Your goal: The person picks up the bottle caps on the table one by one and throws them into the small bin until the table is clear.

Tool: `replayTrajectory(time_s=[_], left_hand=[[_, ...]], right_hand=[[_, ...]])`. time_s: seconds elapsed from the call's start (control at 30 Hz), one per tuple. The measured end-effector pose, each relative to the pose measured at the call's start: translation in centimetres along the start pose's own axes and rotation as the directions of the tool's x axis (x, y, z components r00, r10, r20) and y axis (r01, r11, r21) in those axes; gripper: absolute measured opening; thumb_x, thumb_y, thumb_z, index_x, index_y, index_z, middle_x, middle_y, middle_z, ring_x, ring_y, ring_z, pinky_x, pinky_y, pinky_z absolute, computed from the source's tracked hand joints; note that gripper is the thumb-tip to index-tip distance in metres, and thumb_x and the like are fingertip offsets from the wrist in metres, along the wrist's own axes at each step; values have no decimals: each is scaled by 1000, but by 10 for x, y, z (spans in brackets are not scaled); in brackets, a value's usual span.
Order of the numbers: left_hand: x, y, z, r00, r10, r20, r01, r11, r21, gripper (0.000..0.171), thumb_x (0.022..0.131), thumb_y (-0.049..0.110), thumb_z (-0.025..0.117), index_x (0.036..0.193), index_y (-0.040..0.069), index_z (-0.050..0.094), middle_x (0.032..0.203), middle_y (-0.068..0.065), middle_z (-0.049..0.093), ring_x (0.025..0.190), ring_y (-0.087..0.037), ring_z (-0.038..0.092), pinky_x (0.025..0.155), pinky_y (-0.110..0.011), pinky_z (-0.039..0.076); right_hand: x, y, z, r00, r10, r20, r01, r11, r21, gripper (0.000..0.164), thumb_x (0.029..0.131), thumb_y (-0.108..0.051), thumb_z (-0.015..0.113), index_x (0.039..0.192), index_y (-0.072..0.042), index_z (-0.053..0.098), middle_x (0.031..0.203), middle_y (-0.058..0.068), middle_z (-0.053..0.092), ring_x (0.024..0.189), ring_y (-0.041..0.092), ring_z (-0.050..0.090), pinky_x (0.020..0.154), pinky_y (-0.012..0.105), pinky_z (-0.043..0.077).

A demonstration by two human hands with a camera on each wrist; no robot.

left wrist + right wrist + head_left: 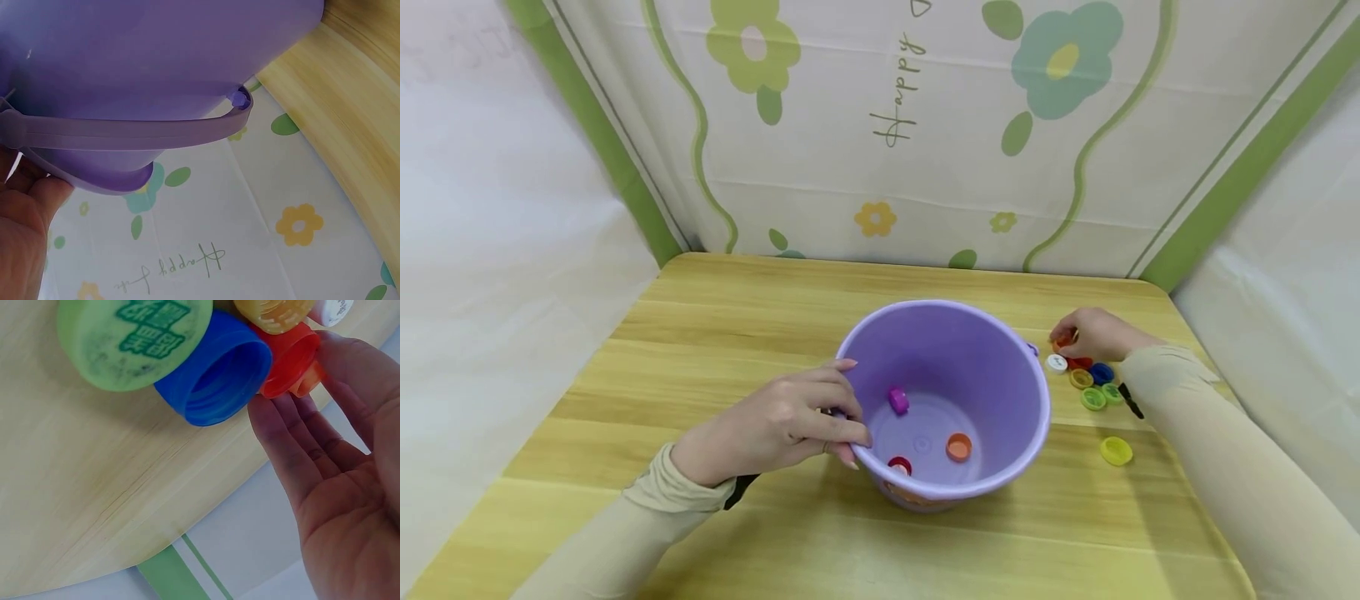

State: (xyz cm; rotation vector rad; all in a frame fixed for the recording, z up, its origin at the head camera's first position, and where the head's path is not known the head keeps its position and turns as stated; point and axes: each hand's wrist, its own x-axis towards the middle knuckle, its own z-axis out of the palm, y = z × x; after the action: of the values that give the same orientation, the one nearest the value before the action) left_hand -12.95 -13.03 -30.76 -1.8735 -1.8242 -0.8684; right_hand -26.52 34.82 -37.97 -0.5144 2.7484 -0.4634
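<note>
- With the right hand (1093, 333), at the far right of the table (737, 333), curving thumb and fingertips about an orange cap (1062, 342); cannot tell whether clamped on it or only touching.
- Partly covered by those fingers, hence hard to make out which way turned.
- With the left hand (797, 421), clamped by the fingers on the left rim of a purple bucket (992, 375).
- Standing near the middle of the table, mouth up, long axis running from base to rim; cut off at the top in the left wrist view, with the handle (137, 134) crossing in front.
- Inside, on the bottom: at far left, a purple cap (898, 400), tipped; to the right, a second orange cap (958, 447); at the near side, a second red cap (900, 467), half hidden by the rim.
- Bunched just beside the right hand: a white cap (1057, 363), a red cap (1079, 363), an amber cap (1081, 378), a blue cap (1102, 372) with hollow side showing in the right wrist view, and two green caps (1093, 399).
- Nearer, apart from that bunch: a yellow cap (1116, 451).
- At the far side: a flowered cloth (940, 192), lettered "Happy" sideways, further lettering cut off above.
- On both forearms: pale sleeves (1217, 433), cut off at the near edge.
</note>
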Motion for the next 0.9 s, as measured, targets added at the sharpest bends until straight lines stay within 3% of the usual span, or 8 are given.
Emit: replayTrajectory(time_s=[0.67,0.9], left_hand=[[-2,0,1,1000,8,-19,-8,1000,-8,17,90,24,72,100,11,74,94,-2,66,92,-18,63,104,-54,43],[-1,1,1,1000,5,-13,-5,1000,-2,17,89,24,72,101,11,74,95,-2,66,93,-16,63,104,-53,43]], right_hand=[[6,-6,-2,1000,14,8,-13,996,-88,23,84,-7,75,105,2,72,96,10,69,88,27,63,78,45,56],[2,-7,-6,1000,-15,6,16,992,-126,21,86,-11,73,104,-1,72,91,4,68,82,22,60,76,44,54]])
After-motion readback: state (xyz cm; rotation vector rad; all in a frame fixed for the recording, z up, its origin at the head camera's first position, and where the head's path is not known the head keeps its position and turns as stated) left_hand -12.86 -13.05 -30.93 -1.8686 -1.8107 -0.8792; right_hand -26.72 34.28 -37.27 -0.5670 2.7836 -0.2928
